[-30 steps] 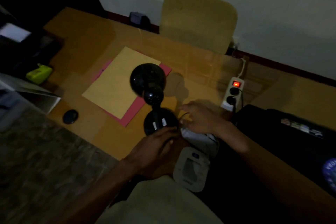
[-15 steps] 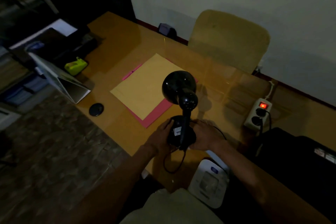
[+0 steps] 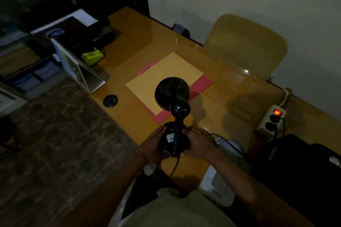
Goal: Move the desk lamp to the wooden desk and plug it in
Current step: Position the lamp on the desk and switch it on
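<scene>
A black desk lamp point(image 3: 172, 96) stands upright near the front edge of the wooden desk point(image 3: 140, 42), its round shade over a yellow envelope. My left hand point(image 3: 153, 143) cups the left side of its round base. My right hand point(image 3: 198, 143) cups the right side. The lamp's black cord point(image 3: 174, 167) hangs from the base down over the desk edge; its plug is not visible. A white power strip point(image 3: 271, 120) with a lit red switch lies on the desk to the right, with two black plugs in it.
A yellow envelope point(image 3: 162, 79) on a pink folder lies mid-desk. A round black disc point(image 3: 110, 100), a standing calendar point(image 3: 79, 70) and a yellow tape dispenser point(image 3: 92, 57) sit to the left. A white device point(image 3: 219, 186) and black bag point(image 3: 304, 167) lie right. A chair point(image 3: 245, 42) stands behind.
Both hands have gone from beside the base to cupping its two sides. The view has pulled back and swung left, showing more of the desk and floor.
</scene>
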